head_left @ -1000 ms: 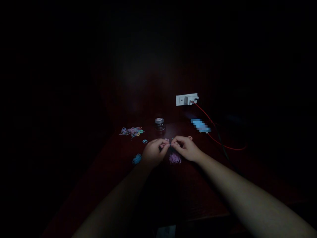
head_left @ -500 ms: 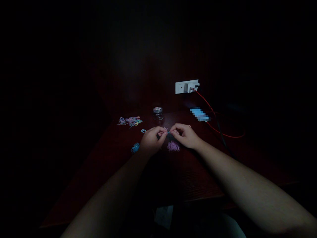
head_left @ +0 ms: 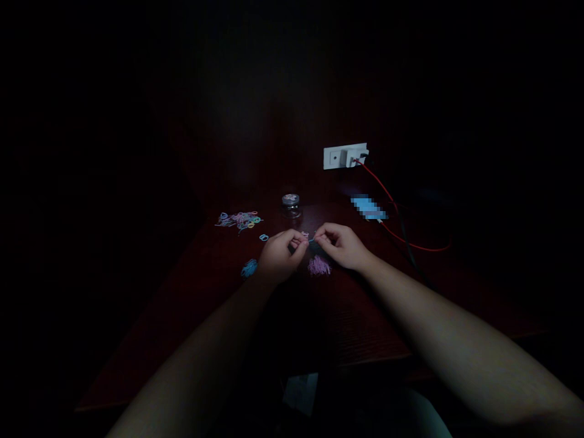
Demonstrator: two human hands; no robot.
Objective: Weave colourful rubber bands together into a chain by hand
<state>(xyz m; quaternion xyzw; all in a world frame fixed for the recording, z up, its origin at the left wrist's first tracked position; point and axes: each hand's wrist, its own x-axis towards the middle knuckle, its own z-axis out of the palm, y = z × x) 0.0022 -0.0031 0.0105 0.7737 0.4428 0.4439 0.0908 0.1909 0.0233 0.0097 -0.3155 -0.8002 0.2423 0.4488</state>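
Between my two hands a small blue rubber band [head_left: 311,239] is stretched, pinched at both ends. My left hand [head_left: 283,252] is closed on its left end, thumb against fingertips. My right hand [head_left: 341,246] grips the other end the same way. Below the gap lies a pile of purple rubber bands [head_left: 319,265] on the table. A bunch of blue rubber bands [head_left: 249,267] rests just left of my left wrist. Beyond my left hand are light blue bands [head_left: 263,238], and a pink band [head_left: 305,233] shows behind the fingertips.
A mixed heap of coloured bands [head_left: 239,220] lies at the back left of the dark red table [head_left: 365,328]. Near the wall stands a clear lidded jar [head_left: 291,205]. At the right, a phone [head_left: 368,207] is joined by a red cable [head_left: 422,249] to a wall socket [head_left: 335,157].
The whole view has shifted slightly, so things sit a little higher in the picture. Both hands keep their pinch, and the blue band between them now slants a little.
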